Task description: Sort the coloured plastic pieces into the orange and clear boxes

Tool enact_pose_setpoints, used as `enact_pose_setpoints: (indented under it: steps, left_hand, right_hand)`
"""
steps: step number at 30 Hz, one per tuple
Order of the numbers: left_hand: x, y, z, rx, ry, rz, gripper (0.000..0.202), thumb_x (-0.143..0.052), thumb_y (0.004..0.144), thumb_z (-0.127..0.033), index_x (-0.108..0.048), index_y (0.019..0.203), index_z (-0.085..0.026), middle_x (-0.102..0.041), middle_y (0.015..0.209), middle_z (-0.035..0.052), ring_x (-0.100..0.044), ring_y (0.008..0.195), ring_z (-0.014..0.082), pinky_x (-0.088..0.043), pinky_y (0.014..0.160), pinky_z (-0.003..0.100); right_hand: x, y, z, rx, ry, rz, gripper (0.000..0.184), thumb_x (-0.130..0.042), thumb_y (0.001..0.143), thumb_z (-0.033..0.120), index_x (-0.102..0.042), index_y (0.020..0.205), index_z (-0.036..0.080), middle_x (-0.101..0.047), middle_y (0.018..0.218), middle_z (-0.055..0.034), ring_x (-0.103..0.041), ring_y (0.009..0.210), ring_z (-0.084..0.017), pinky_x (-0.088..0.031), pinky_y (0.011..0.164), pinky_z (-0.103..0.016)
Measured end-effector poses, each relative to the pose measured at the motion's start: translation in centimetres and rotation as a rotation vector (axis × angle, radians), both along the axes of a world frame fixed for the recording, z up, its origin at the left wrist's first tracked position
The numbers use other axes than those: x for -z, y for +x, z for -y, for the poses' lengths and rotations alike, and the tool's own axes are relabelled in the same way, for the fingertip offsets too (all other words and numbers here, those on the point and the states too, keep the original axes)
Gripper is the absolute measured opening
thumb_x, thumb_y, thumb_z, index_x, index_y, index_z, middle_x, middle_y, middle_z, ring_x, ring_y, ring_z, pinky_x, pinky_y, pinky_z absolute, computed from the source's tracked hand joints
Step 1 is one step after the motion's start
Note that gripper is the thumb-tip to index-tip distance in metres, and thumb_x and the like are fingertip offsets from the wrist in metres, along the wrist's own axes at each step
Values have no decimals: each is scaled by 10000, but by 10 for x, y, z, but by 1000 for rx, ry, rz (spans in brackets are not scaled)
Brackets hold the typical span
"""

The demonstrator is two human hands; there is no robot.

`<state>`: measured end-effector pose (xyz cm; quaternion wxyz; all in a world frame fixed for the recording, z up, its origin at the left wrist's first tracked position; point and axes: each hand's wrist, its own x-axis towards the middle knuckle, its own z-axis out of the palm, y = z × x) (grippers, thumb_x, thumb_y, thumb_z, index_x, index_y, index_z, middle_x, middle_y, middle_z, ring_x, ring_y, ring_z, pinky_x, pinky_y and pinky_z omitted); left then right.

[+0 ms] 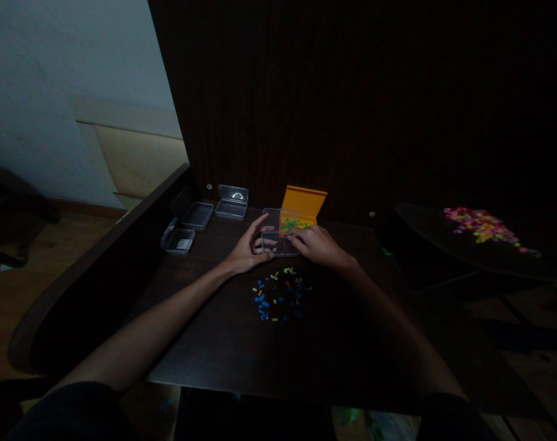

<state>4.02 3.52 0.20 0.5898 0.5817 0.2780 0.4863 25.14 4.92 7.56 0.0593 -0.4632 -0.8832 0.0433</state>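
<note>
An opened clear plastic box point(282, 246) stands on the dark table, its see-through lid raised at the back. My left hand point(248, 250) holds the box's left side, thumb along the front and the other fingers spread behind. My right hand point(318, 244) is over the box's right part, fingers bent and drawn together; what they pinch, if anything, is hidden. Behind the box an orange case point(304, 201) stands open with small green pieces point(294, 225) inside. Nearer me lie scattered small blue bricks point(263, 301) and several cream and yellow pieces point(290, 271).
More clear boxes, one with its lid up point(232, 207), a shallow one point(198, 215) and a small one point(179, 241), stand at the back left. A raised wooden side point(108, 263) borders the left. Pink and yellow bits point(485, 226) lie on a dark surface at right.
</note>
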Motion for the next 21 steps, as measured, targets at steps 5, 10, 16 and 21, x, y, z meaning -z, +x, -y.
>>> enact_pose_setpoints:
  steps: [5, 10, 16, 21]
  left_hand:
    - [3, -1, -2, 0, 11, -2, 1007, -836, 645, -250, -274, 1473, -364, -405, 1399, 143, -629, 982, 189, -557, 809, 337]
    - [5, -2, -4, 2, 39, -20, 989, -820, 661, -271, -269, 1476, -365, -417, 1404, 140, -627, 998, 206, -568, 823, 377]
    - [5, -1, -2, -11, 30, -12, 1005, -822, 653, -241, -263, 1483, -350, -419, 1408, 143, -632, 989, 197, -571, 835, 377]
    - [4, 0, -1, -8, 35, -1, 985, -815, 661, -232, -280, 1479, -351, -423, 1398, 143, -638, 977, 186, -576, 816, 348]
  right_hand:
    - [-14, -11, 20, -315, -145, -124, 243, -538, 904, 204, -717, 1069, 204, -735, 951, -47, -642, 789, -150, -432, 726, -258]
    - [-8, -32, 46, -520, -245, -76, 225, -551, 910, 194, -716, 1059, 230, -707, 977, -36, -623, 847, -148, -392, 708, -259]
    - [10, -45, 53, -598, -265, 33, 273, -554, 898, 149, -711, 1097, 251, -675, 1011, -32, -601, 826, -123, -354, 646, -238]
    - [13, -48, 55, -603, -236, 107, 337, -524, 898, 127, -700, 1141, 279, -668, 1041, -36, -589, 782, -107, -323, 594, -226]
